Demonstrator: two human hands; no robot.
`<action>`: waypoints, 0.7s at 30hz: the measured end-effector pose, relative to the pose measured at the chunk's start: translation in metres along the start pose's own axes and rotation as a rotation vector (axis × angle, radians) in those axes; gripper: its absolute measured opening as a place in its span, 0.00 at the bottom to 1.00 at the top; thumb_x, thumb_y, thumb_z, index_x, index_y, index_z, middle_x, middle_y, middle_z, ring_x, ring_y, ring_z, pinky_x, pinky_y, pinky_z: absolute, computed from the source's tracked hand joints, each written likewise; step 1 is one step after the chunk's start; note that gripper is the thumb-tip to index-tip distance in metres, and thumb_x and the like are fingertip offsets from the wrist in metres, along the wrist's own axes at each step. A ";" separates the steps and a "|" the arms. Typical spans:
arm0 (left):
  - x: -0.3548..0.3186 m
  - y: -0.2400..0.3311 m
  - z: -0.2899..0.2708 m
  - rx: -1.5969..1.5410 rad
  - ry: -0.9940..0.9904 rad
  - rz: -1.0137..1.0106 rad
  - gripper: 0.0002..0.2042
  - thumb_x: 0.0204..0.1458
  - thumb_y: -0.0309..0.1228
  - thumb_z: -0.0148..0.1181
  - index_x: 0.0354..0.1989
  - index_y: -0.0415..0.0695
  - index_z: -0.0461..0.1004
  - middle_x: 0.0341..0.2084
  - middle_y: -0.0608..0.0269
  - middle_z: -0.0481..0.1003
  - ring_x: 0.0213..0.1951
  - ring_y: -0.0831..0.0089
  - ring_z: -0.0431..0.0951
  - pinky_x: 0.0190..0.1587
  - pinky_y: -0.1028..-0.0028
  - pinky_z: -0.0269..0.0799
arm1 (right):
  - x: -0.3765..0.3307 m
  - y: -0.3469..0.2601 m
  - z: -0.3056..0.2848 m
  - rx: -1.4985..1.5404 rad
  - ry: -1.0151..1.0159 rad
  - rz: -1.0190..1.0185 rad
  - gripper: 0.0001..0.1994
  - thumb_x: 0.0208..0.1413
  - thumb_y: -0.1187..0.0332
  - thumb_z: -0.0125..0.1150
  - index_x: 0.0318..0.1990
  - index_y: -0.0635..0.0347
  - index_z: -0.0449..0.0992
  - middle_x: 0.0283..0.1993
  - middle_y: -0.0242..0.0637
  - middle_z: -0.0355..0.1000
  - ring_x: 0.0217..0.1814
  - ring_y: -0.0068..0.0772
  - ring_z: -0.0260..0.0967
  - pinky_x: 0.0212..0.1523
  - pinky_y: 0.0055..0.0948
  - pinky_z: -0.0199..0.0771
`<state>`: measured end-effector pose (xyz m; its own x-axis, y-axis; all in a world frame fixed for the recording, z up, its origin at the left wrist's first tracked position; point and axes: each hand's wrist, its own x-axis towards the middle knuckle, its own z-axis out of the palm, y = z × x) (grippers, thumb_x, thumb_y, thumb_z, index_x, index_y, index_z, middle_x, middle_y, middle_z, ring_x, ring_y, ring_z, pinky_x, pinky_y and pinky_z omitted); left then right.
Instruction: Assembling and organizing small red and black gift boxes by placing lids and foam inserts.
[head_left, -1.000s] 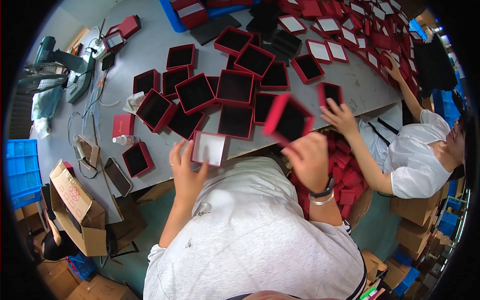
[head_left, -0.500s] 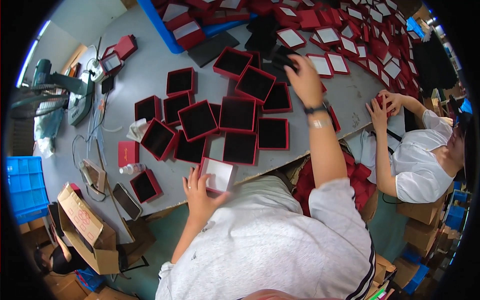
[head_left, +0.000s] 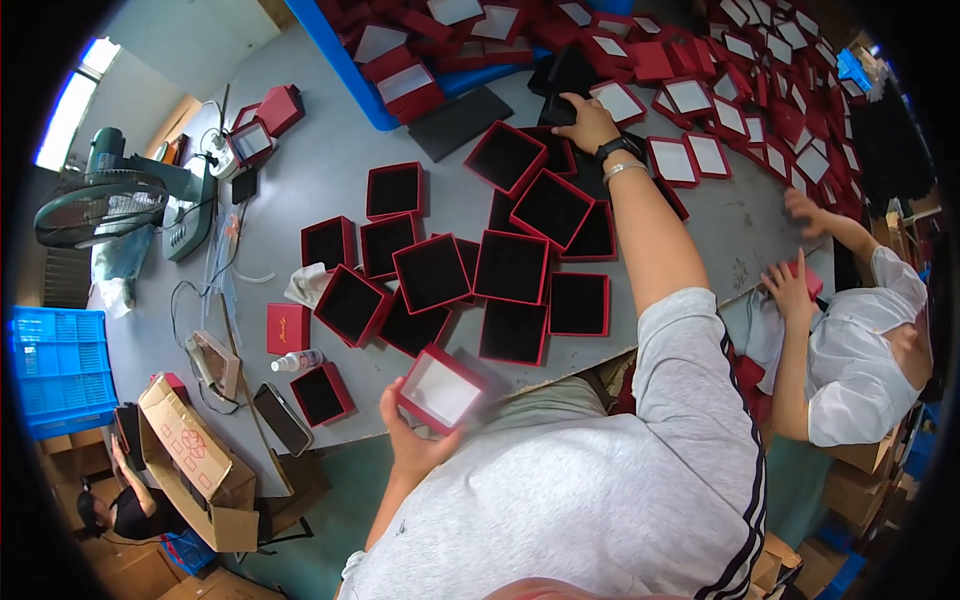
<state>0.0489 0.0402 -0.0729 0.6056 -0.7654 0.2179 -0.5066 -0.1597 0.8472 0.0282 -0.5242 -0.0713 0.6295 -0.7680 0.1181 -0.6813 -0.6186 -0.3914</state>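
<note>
My left hand (head_left: 415, 440) grips a red square box with a white inside (head_left: 440, 390) by its edges, tilted over the table's near edge. At the back of the table, my right hand (head_left: 590, 130) is closed over a pile of black inserts (head_left: 563, 75), its fingertips on one of them. Between my hands are several red boxes with black inserts (head_left: 432, 272), some stacked or leaning on others. To their left lie a red lid (head_left: 288, 328), a small clear bottle (head_left: 298, 361) and a single black-lined box (head_left: 322, 394).
Red boxes with white insides (head_left: 690, 97) are heaped at the back right, others in a blue crate (head_left: 340, 65). A dark flat panel (head_left: 460, 122) lies nearby. At left are a fan (head_left: 105, 205), a phone (head_left: 283, 418) and a carton (head_left: 190, 450). A co-worker (head_left: 850, 350) sits at right.
My left hand has raised and tilted the white-lined box off the table. My right hand has reached farther back onto the black inserts. One co-worker's hand has moved away from the red box. The view has shifted slightly.
</note>
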 end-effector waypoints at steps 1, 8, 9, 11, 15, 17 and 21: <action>0.002 0.000 -0.004 -0.002 -0.001 0.006 0.60 0.30 0.35 0.79 0.70 0.44 0.38 0.63 0.46 0.52 0.65 0.52 0.57 0.62 0.58 0.59 | -0.006 0.004 -0.006 -0.002 0.006 0.002 0.37 0.45 0.56 0.73 0.65 0.46 0.64 0.56 0.54 0.68 0.60 0.53 0.66 0.59 0.40 0.66; 0.051 0.036 0.005 -0.164 0.075 0.127 0.57 0.31 0.33 0.78 0.69 0.49 0.40 0.65 0.50 0.49 0.65 0.55 0.58 0.63 0.59 0.60 | -0.047 0.012 -0.070 0.676 0.446 0.029 0.30 0.51 0.57 0.69 0.61 0.53 0.69 0.51 0.45 0.74 0.51 0.42 0.73 0.53 0.35 0.72; 0.057 0.042 0.008 -0.148 0.110 0.165 0.54 0.32 0.34 0.77 0.67 0.49 0.43 0.64 0.51 0.51 0.65 0.57 0.57 0.62 0.60 0.61 | -0.063 -0.012 -0.079 0.749 0.357 0.037 0.29 0.51 0.57 0.69 0.61 0.53 0.69 0.51 0.44 0.74 0.51 0.41 0.73 0.53 0.35 0.72; 0.064 0.054 0.014 -0.181 0.119 0.174 0.53 0.31 0.30 0.76 0.66 0.49 0.45 0.64 0.52 0.51 0.66 0.56 0.57 0.63 0.60 0.60 | -0.133 -0.088 -0.113 0.860 0.135 -0.024 0.30 0.51 0.56 0.69 0.61 0.54 0.68 0.52 0.41 0.73 0.53 0.41 0.72 0.55 0.34 0.70; 0.076 0.078 0.029 -0.254 0.022 0.304 0.53 0.32 0.23 0.75 0.66 0.51 0.43 0.63 0.48 0.49 0.66 0.52 0.56 0.60 0.57 0.64 | -0.273 -0.148 -0.129 0.538 0.036 -0.678 0.32 0.46 0.66 0.69 0.62 0.50 0.68 0.63 0.48 0.60 0.66 0.50 0.58 0.64 0.42 0.61; 0.074 0.083 0.033 -0.329 -0.084 0.351 0.54 0.31 0.23 0.75 0.67 0.50 0.42 0.63 0.49 0.50 0.67 0.52 0.54 0.60 0.57 0.64 | -0.316 -0.163 -0.129 0.394 0.028 -0.646 0.36 0.39 0.68 0.72 0.62 0.49 0.68 0.65 0.50 0.57 0.69 0.56 0.53 0.66 0.48 0.58; 0.063 0.089 0.026 -0.421 -0.252 0.309 0.60 0.29 0.25 0.78 0.71 0.49 0.38 0.63 0.49 0.53 0.65 0.52 0.58 0.63 0.54 0.59 | -0.354 -0.145 -0.125 0.430 -0.009 -0.596 0.36 0.39 0.67 0.73 0.62 0.46 0.68 0.68 0.52 0.54 0.70 0.58 0.49 0.66 0.48 0.57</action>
<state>0.0262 -0.0386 0.0039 0.2778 -0.8701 0.4072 -0.3177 0.3168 0.8937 -0.1421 -0.1832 0.0575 0.8515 -0.3191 0.4160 -0.0167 -0.8097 -0.5867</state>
